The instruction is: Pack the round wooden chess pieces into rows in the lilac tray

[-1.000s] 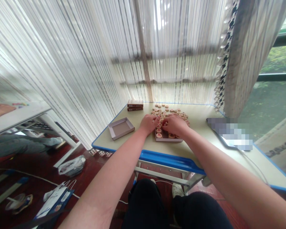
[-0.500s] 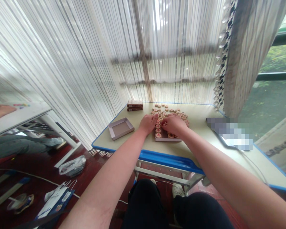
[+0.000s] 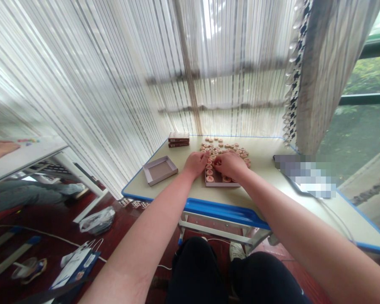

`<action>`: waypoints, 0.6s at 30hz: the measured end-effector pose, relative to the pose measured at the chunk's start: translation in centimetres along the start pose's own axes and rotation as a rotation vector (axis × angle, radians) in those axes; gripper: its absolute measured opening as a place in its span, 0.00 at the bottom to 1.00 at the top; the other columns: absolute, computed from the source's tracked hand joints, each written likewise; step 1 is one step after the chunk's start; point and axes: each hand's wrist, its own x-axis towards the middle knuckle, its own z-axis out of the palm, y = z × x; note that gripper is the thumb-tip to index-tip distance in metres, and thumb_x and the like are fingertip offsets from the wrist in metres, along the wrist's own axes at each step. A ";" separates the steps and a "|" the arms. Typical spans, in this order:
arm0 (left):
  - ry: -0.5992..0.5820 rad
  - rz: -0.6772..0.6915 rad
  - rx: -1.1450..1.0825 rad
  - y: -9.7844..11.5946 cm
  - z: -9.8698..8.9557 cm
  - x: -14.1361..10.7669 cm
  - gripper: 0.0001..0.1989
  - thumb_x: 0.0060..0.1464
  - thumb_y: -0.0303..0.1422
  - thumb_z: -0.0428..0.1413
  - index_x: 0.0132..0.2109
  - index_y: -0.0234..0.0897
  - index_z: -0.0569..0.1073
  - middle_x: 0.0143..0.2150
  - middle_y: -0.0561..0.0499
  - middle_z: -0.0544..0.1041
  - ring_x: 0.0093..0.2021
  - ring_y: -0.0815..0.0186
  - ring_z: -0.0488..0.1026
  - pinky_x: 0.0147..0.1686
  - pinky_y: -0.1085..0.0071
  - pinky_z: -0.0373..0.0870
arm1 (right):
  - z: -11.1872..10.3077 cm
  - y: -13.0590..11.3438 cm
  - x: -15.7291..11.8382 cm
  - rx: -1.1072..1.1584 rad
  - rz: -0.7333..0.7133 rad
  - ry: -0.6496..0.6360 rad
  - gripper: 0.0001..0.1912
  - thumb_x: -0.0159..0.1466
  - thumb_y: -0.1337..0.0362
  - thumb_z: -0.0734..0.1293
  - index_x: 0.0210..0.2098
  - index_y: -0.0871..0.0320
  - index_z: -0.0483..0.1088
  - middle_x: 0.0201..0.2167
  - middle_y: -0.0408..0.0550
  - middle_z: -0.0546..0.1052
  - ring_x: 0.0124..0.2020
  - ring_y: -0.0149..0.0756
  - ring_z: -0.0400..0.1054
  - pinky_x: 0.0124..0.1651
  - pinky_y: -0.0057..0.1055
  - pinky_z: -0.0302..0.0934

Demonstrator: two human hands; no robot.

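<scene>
round pieces (image 3: 210,179) in and beyond the shallow box (image 3: 221,184), on the bench (image 3: 262,169).
left hand (image 3: 196,164) half-curled by the box's left edge, hold unclear; pieces line that side, probably light, hard, slightly slippery, best pinched by their rims; thin box walls likely flex. right hand (image 3: 230,164) over box, fingers bent nearly closed, cannot tell if gripping.

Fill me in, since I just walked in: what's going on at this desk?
A person's right hand reaches into a shallow open box of xiangqi pieces, its grip unclear; the left hand is by the box's far left corner. A column of pieces lines the box's left side, and loose pieces lie on the desk beyond. A similar open tray sits to the left.
</scene>
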 end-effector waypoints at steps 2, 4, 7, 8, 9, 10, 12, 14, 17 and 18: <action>0.003 0.008 0.003 0.0 0.0 0.0 0.28 0.61 0.44 0.34 0.32 0.35 0.75 0.32 0.47 0.77 0.34 0.66 0.72 0.33 0.73 0.60 | 0.1 0.0 0.0 0.003 0.006 0.003 0.12 0.56 0.58 0.63 0.36 0.52 0.76 0.40 0.52 0.74 0.48 0.47 0.60 0.46 0.37 0.56; 0.004 0.006 0.008 0.0 0.1 0.0 0.28 0.61 0.44 0.35 0.32 0.36 0.75 0.32 0.47 0.77 0.34 0.66 0.71 0.33 0.73 0.60 | 0.1 0.1 0.0 0.001 0.003 0.009 0.12 0.56 0.58 0.63 0.36 0.51 0.76 0.39 0.52 0.74 0.48 0.47 0.60 0.46 0.36 0.56; 0.008 -0.008 0.023 0.2 0.0 0.0 0.28 0.61 0.44 0.36 0.31 0.36 0.75 0.31 0.47 0.77 0.34 0.66 0.71 0.33 0.73 0.60 | 0.2 0.1 0.1 -0.004 -0.007 0.018 0.12 0.55 0.58 0.63 0.36 0.51 0.76 0.39 0.51 0.74 0.47 0.46 0.60 0.46 0.37 0.56; 0.008 -0.013 0.025 0.2 -0.1 0.0 0.27 0.61 0.44 0.36 0.31 0.36 0.75 0.31 0.47 0.77 0.33 0.66 0.71 0.33 0.72 0.61 | 0.2 0.1 0.1 -0.004 -0.008 0.020 0.12 0.55 0.58 0.63 0.36 0.51 0.76 0.39 0.50 0.74 0.47 0.46 0.61 0.46 0.37 0.56; 0.007 -0.018 0.022 0.3 -0.2 -0.1 0.27 0.61 0.44 0.36 0.31 0.36 0.75 0.31 0.47 0.77 0.33 0.66 0.71 0.34 0.72 0.61 | 0.2 0.2 0.1 -0.001 -0.007 0.019 0.12 0.55 0.58 0.63 0.35 0.50 0.76 0.39 0.50 0.74 0.47 0.45 0.61 0.46 0.37 0.56; 0.005 -0.023 0.016 0.3 -0.2 -0.1 0.27 0.60 0.43 0.36 0.30 0.36 0.75 0.30 0.47 0.77 0.33 0.66 0.71 0.34 0.72 0.61 | 0.1 0.2 0.1 0.004 -0.006 0.018 0.12 0.56 0.57 0.63 0.35 0.50 0.76 0.39 0.50 0.74 0.47 0.45 0.61 0.47 0.37 0.56; 0.019 -0.047 -0.001 0.2 -0.3 0.0 0.25 0.60 0.42 0.38 0.31 0.36 0.75 0.31 0.47 0.77 0.34 0.65 0.71 0.36 0.72 0.62 | 0.0 0.4 0.2 0.025 0.000 0.021 0.12 0.56 0.56 0.63 0.36 0.51 0.76 0.39 0.50 0.74 0.47 0.44 0.61 0.47 0.36 0.56; 0.065 -0.104 -0.028 -0.1 -0.3 0.2 0.20 0.59 0.38 0.41 0.33 0.36 0.76 0.34 0.47 0.78 0.37 0.65 0.72 0.39 0.71 0.63 | -0.1 0.8 0.3 0.057 0.021 0.037 0.14 0.56 0.54 0.63 0.37 0.50 0.75 0.41 0.49 0.73 0.46 0.43 0.62 0.47 0.35 0.56; 0.109 -0.222 -0.128 -0.8 -0.1 0.5 0.15 0.53 0.29 0.44 0.37 0.37 0.76 0.37 0.50 0.78 0.40 0.66 0.72 0.42 0.73 0.64 | -0.3 1.8 0.6 0.095 0.094 0.072 0.16 0.58 0.55 0.61 0.41 0.51 0.73 0.43 0.48 0.73 0.45 0.41 0.63 0.44 0.34 0.57; 0.102 -0.252 -0.168 -1.0 0.0 0.6 0.16 0.51 0.26 0.44 0.37 0.37 0.76 0.37 0.51 0.78 0.39 0.67 0.72 0.42 0.73 0.65 | -0.3 2.2 0.6 0.095 0.121 0.091 0.17 0.59 0.56 0.59 0.42 0.52 0.73 0.44 0.49 0.73 0.45 0.41 0.63 0.44 0.33 0.57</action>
